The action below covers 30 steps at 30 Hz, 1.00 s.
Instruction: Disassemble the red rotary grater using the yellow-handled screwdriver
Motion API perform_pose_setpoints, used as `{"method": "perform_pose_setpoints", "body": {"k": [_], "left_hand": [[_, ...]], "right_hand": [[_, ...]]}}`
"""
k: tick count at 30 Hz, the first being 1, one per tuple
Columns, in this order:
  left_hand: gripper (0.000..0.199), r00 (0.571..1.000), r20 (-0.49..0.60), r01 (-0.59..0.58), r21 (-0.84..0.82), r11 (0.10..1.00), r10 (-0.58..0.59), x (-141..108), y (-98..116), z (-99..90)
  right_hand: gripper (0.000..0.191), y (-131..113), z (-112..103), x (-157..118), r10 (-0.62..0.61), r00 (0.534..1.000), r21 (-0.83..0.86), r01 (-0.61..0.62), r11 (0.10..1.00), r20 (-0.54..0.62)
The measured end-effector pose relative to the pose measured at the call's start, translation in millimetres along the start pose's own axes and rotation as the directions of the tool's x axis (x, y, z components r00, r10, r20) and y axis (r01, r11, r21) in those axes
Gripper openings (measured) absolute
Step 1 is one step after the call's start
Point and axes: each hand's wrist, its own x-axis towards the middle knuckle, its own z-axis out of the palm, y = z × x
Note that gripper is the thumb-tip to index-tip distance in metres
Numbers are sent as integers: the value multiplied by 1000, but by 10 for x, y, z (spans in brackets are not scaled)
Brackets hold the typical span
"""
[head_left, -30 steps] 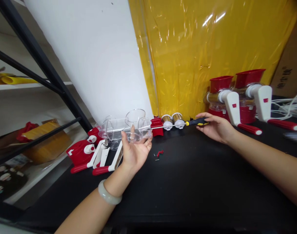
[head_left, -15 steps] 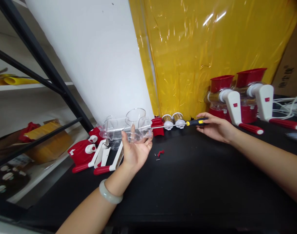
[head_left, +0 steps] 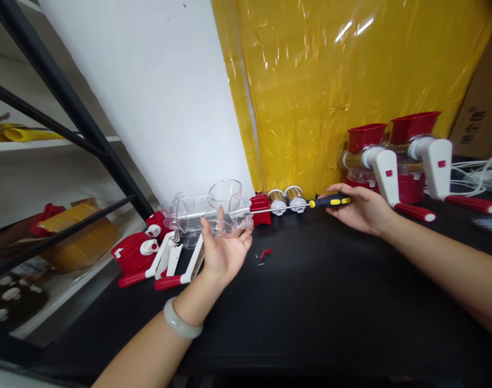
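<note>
My left hand grips a clear plastic grater housing from below, holding it above the table on its side. In my right hand is a screwdriver with a black and yellow handle, held level between the fingers. Its long shaft points left, and the tip is at the right end of the clear housing; exactly what it touches there is too small to tell. Below and between the hands, a small red plastic piece and tiny metal pins lie on the black table.
Two metal grater drums and a red part stand at the back. Red bases and white cranks with red handles lie left. Two assembled rotary graters stand right. A black-framed shelf borders the left side.
The screwdriver handle has turned a little, and the fingers of my right hand have shifted and spread slightly along it. My left hand and the clear housing stay nearly in place.
</note>
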Motion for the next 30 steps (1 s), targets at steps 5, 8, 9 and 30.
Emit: {"method": "perform_pose_setpoints", "body": {"k": [5, 8, 9, 30], "left_hand": [[88, 1000, -8, -7, -6, 1000, 7, 5, 16, -1], [85, 1000, -15, -5, -10, 1000, 5, -1, 9, 4], [85, 1000, -14, -5, -3, 1000, 5, -5, 5, 6], [85, 1000, 12, -16, 59, 998, 15, -15, 6, 11]], "right_hand": [[38, 45, -6, 37, -2, 996, -237, -19, 971, -86], [31, -2, 8, -3, -41, 999, -45, 40, 998, -22], [36, -20, 13, -17, -35, 999, 15, 35, 999, 1], [45, -4, 33, 8, 93, 989, -258, -121, 958, -116]]}}
